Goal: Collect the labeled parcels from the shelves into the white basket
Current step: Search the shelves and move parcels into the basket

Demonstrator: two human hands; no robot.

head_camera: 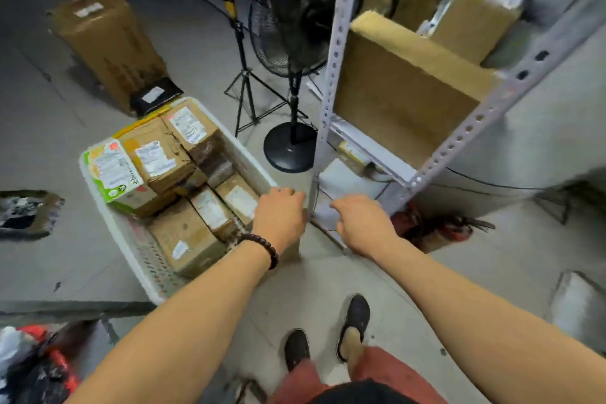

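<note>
While the head view is the only angle, it takes in both hands and the load.

- white basket [144,259] sits on the floor just left of the shelf upright [333,69]. It is packed with labeled parcels [157,157], the back ones stacked above the rim.
- left hand [278,213]: knuckles bent over the basket's near right rim; looks clamped on it, fingertips hidden.
- right hand [364,223]: low, stretched toward the bottom shelf, fingers loosely bent and apart, nothing in them that I can see.
- Just beyond its fingertips lies a flat white parcel [347,179]; a small yellow-taped parcel [352,154] sits on the shelf above. A big brown box [403,92] fills the next level up.
- fan [288,147] stands close behind the basket.

Risks, as I judge them:
- Basket near full; another parcel dropped on the high stack could slide off onto the floor.
- Flat parcel lies tight against the upright; a one-handed pull may snag it on the post.
- Dragging the basket by one rim could tip it, or knock it into the fan's base.
</note>
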